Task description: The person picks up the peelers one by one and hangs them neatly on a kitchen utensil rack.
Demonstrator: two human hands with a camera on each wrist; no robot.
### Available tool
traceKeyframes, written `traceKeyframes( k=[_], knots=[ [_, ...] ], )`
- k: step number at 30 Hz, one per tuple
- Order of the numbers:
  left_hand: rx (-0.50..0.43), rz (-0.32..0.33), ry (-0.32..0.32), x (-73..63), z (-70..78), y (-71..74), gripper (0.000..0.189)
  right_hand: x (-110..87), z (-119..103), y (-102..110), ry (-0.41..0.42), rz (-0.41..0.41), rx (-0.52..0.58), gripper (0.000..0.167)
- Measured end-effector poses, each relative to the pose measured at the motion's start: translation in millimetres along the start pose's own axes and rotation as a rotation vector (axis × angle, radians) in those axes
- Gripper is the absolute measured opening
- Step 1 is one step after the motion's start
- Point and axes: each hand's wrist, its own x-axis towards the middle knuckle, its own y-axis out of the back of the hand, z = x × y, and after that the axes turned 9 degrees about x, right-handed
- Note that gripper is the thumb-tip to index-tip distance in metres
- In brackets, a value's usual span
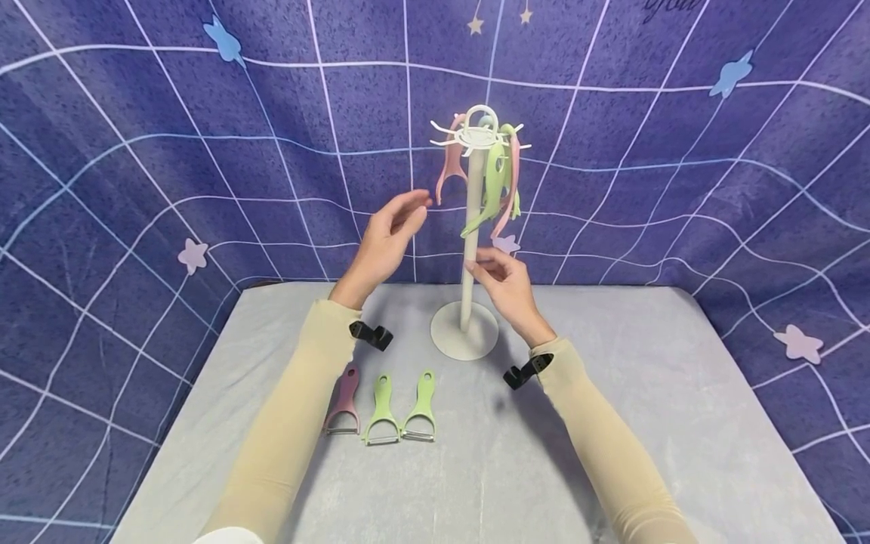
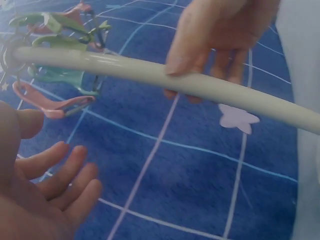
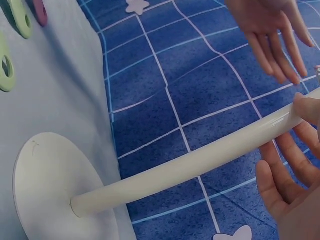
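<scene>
A cream stand [image 1: 475, 181] stands upright on the grey table [image 1: 680, 438], and peelers hang from the hooks at its top. Seen from the head view and taking that hook ring as the clock's centre, a pink peeler [image 1: 451, 162] hangs towards 8 o'clock, a green peeler [image 1: 495, 177] and a second pink one cluster near 5 o'clock with more green just behind them, and a blue peeler [image 1: 485, 121] shows partly at 1 o'clock. The right hand [image 1: 504, 285], on the pole's 4 o'clock side, grips the pole between thumb and fingers above the round base [image 1: 448, 340]. The left hand [image 1: 390, 238], at 9 o'clock of the pole, is free, its fingers relaxed near the pink peeler but apart from it. Between 7 and 8 o'clock of the base, a dark pink peeler [image 1: 348, 389] and two light green peelers [image 1: 383, 397] lie in a row, handles towards 12.
</scene>
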Motion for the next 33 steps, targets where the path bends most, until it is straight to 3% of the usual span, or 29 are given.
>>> traceKeyframes(
  k=[11,19,26,33],
  knots=[
    [0.311,-0.105,0.038,-62.6,-13.2,-11.8,0.046,1.5,-1,0,-0.009,-0.005,-0.015,0.024],
    [0.532,-0.172,0.153,-106.1,-18.2,-23.2,0.048,1.2,-5,0,-0.03,-0.006,-0.023,0.025],
    [0.628,-0.287,0.201,-135.9,-21.7,-32.4,0.044,1.0,-3,1,0.006,-0.009,-0.015,0.023],
    [0.682,-0.303,0.28,-163.9,-20.5,-46.0,0.039,0.7,-3,1,-0.023,-0.005,-0.024,0.025]
  ],
)
